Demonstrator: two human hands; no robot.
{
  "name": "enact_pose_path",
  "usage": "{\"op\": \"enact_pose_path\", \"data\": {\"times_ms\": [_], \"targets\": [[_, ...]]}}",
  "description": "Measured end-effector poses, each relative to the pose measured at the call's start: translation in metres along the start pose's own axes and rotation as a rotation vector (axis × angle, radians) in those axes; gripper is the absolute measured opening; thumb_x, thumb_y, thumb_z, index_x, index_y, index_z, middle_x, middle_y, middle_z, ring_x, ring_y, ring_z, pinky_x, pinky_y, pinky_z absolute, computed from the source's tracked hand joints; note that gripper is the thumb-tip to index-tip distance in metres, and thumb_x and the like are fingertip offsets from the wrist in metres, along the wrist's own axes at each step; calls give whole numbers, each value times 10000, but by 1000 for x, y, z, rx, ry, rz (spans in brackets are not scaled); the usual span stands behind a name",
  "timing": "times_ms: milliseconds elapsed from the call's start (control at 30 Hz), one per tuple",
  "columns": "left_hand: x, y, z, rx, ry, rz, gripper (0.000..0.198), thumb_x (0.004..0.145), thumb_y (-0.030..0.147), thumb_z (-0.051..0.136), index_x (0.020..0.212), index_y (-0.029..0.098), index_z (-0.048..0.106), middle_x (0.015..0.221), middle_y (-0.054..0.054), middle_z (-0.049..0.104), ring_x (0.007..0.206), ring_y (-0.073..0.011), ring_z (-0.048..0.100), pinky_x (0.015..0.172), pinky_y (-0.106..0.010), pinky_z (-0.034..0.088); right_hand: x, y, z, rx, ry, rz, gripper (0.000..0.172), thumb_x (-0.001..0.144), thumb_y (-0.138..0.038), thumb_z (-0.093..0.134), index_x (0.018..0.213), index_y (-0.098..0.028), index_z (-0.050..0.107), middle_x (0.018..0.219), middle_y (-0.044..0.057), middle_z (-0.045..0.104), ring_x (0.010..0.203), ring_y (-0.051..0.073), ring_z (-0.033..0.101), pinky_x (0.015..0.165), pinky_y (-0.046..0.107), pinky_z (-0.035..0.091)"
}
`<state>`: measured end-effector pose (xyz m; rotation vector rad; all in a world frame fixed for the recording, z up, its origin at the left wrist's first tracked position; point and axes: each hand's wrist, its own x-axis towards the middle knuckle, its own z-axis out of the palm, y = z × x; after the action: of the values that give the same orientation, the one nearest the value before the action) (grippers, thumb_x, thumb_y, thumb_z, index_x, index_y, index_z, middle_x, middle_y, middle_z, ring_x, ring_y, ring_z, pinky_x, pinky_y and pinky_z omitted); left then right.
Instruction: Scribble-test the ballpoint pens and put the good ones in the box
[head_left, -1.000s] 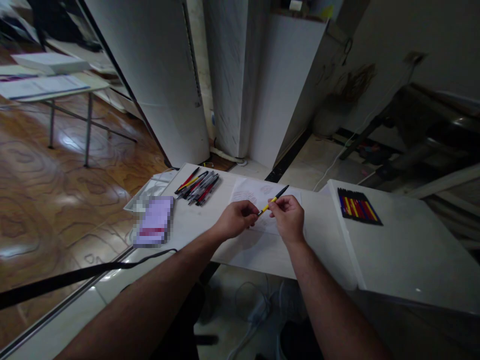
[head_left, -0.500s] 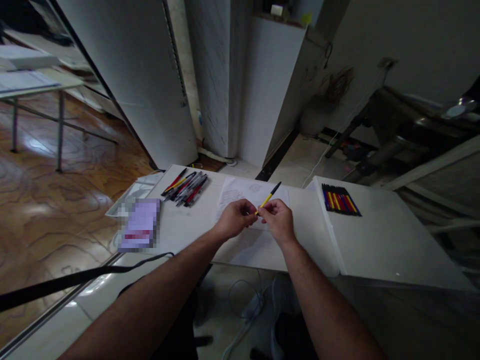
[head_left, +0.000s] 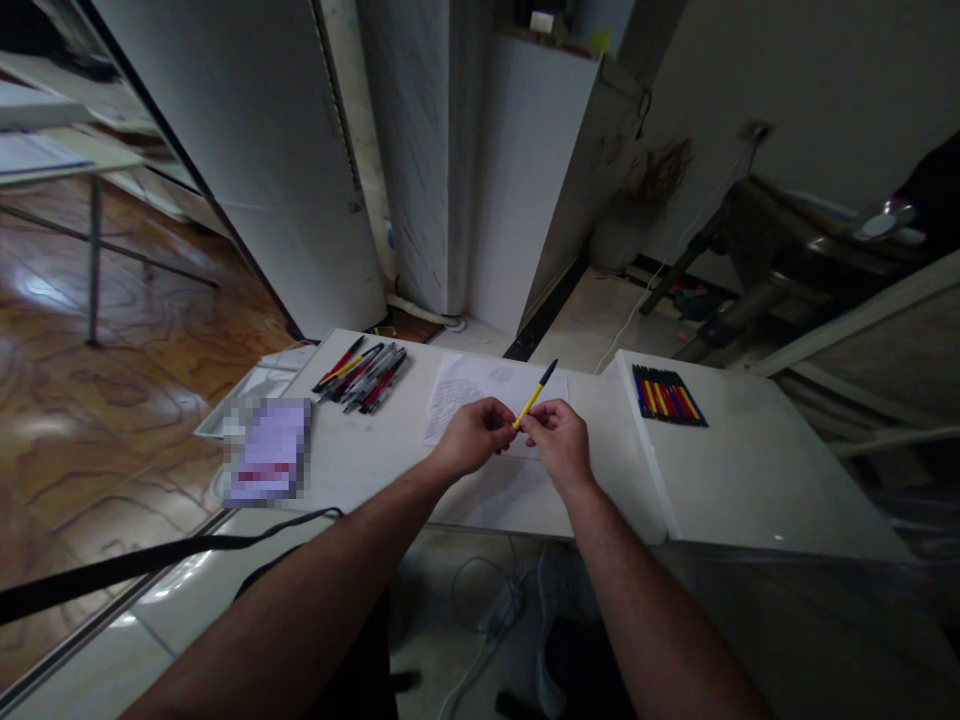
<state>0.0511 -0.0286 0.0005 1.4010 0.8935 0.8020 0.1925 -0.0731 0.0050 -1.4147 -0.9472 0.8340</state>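
Yellow, seemingly light and stiff, the pen (head_left: 535, 393) suited my left hand (head_left: 474, 440) and right hand (head_left: 564, 442) pinching it low, paper (head_left: 448, 400) beneath them.

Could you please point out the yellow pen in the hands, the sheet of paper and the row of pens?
Yellow pen (head_left: 533, 398): head view, on its barrel.
Sheet of paper (head_left: 463, 390): head view, on its handwritten left part.
Row of pens (head_left: 666, 397): head view, middle of the row.

Yellow pen (head_left: 535, 393), lower tip indistinct between the fingertips (head_left: 506, 435)
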Motion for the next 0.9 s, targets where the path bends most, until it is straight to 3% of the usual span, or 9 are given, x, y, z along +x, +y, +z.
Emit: {"op": "enact_pose_path", "data": {"times_ms": [200, 500, 900], "targets": [[3, -8, 2, 30, 12, 31, 162, 708, 227, 683, 818, 142, 602, 634, -4, 630, 504, -105, 576, 456, -201, 434, -2, 0, -2, -43, 26, 21, 219, 663, -316, 728, 767, -174, 598, 624, -10, 636, 544, 130, 598, 429, 215, 465], [3, -8, 10, 97, 25, 62, 178, 710, 269, 693, 803, 156, 593, 635, 0, 639, 535, -112, 594, 488, -204, 437, -2, 0, -3, 19, 55, 108, 262, 633, -318, 732, 811, -164, 616, 673, 12, 673, 536, 126, 605, 422, 212, 458], [4, 4, 26, -156, -21, -24, 227, 708, 298, 700, 812, 134, 583, 633, -1, 628, 503, -98, 554, 507, -235, 459, -2, -6, -16, 133, -11, 144, 288, 649, -343, 724, 859, -146, 707, 636, 1, 640, 537, 105, 554, 447, 213, 469]]}}
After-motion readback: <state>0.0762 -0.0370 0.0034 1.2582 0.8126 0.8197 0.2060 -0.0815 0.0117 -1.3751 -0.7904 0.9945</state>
